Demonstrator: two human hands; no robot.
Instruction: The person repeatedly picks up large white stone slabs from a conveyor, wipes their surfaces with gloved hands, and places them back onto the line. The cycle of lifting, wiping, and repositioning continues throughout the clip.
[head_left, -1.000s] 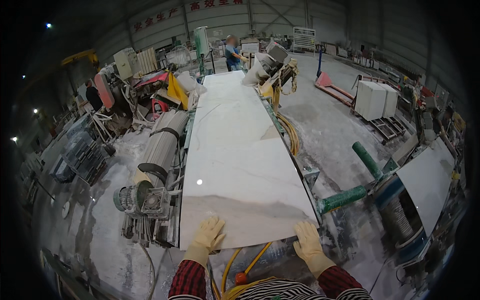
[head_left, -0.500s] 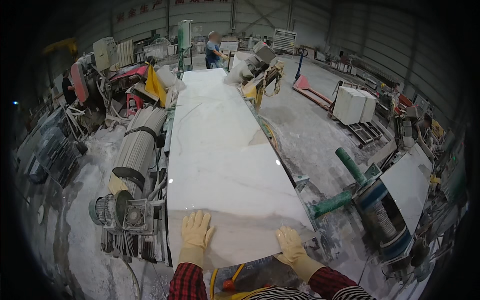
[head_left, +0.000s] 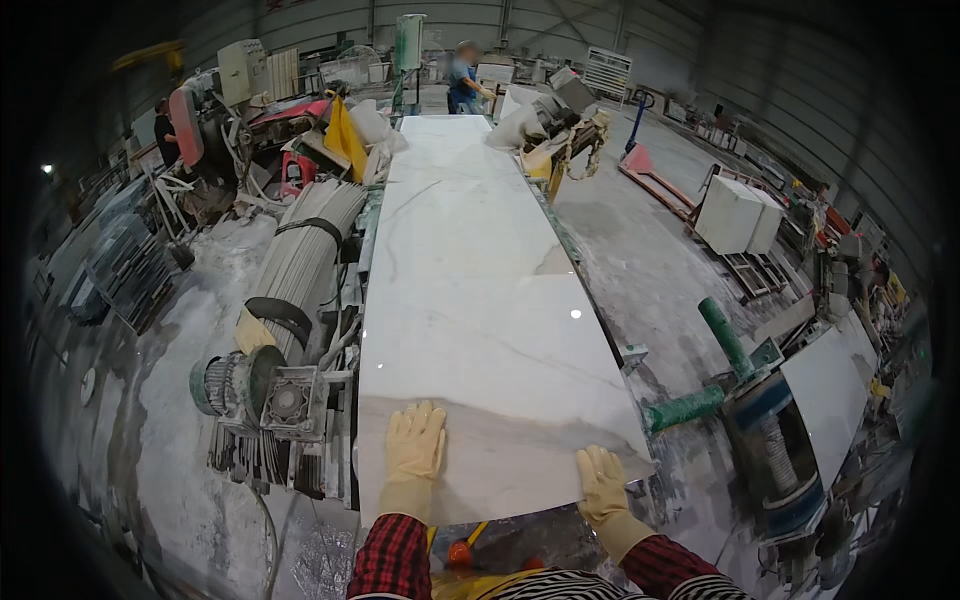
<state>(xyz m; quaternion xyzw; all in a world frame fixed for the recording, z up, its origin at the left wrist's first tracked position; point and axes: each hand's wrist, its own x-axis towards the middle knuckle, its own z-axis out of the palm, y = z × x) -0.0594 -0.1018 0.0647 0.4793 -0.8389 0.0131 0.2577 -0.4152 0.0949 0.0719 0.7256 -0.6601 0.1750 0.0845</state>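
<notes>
A long white stone slab [head_left: 480,330] with grey-brown veining runs away from me, its near end a duller grey-beige band. My left hand [head_left: 413,450], in a cream rubber glove, lies flat on that band near the left edge, fingers stretched forward. At the near right corner, my right hand [head_left: 603,490], gloved alike, rests with its fingers extended on the slab's surface and its palm by the edge. Neither hand is wrapped round anything. The undersides of both hands are hidden.
Left of the slab stand an electric motor with a gearbox [head_left: 290,400] and a strapped bundle of long strips [head_left: 305,245]. To the right are green rollers [head_left: 685,408] and a red pallet truck [head_left: 655,180]. A co-worker [head_left: 465,80] stands beyond the far end.
The whole scene has shifted rightward in view. My right hand's thumb, earlier spread by the slab's near edge, now lies closer to the fingers. My left hand stays flat on the slab.
</notes>
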